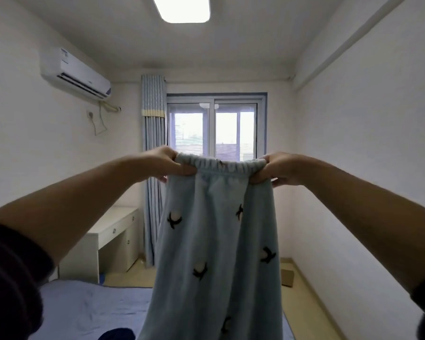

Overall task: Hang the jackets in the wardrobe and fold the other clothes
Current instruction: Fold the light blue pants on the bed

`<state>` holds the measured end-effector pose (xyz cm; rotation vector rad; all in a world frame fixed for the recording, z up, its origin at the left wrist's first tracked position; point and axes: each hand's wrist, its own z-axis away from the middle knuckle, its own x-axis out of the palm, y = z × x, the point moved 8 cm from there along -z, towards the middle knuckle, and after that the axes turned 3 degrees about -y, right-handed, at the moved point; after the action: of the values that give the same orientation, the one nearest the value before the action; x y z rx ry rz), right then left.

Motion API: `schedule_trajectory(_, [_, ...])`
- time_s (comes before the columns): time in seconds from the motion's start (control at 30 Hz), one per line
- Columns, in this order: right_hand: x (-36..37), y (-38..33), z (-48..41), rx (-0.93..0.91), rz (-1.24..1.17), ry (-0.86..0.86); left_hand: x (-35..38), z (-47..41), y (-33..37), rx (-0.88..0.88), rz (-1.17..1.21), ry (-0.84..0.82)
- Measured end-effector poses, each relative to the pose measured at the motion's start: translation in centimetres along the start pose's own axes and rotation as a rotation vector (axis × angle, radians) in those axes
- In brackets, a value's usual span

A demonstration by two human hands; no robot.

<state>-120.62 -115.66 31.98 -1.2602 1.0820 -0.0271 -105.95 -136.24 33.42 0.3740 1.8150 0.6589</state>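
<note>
A pair of light blue fleece trousers [216, 241] with small black-and-white bird patterns hangs in the air in front of me, its elastic waistband stretched at the top. My left hand [165, 163] grips the left end of the waistband. My right hand [277, 169] grips the right end. Both arms reach forward at chest height. The legs of the trousers drop past the bottom edge of the view, over the bed [88, 310].
The bed has a blue sheet, and a dark garment [119, 334] lies at its near edge. A white desk [113, 231] stands at the left wall, near a blue curtain [153, 168] and window [215, 128]. A cardboard box [287, 277] sits on the floor, right.
</note>
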Motion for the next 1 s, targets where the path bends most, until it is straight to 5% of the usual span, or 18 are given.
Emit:
schedule_trajectory(0.1, [1.2, 3.1, -4.1, 0.081, 0.356, 0.155, 3.5, -4.9, -2.4, -0.072, -0.262, 0.033])
schedule_trajectory(0.17, [1.0, 3.6, -6.4, 0.056, 0.501, 0.344, 4.2, -7.4, -2.9, -0.059, -0.382, 0.216])
schedule_trajectory(0.27, [-1.5, 2.7, -7.9, -0.036, 0.465, 0.595, 3.2, -9.0, -2.3, -0.022, -0.319, 0.517])
schedule_trajectory(0.37, [-3.8, 1.8, -8.1, -0.112, 0.392, 0.663, 2.6, -9.8, -0.7, 0.021, -0.277, 0.588])
schedule_trajectory(0.7, [-5.5, 4.8, -4.6, -0.212, 0.379, 0.643, 5.5, -8.3, 1.8, 0.052, -0.29, 0.583])
schedule_trajectory(1.0, [2.5, 15.5, 1.6, -0.115, 0.194, 0.344, 16.7, -1.8, -2.7, 0.004, -0.172, 0.38])
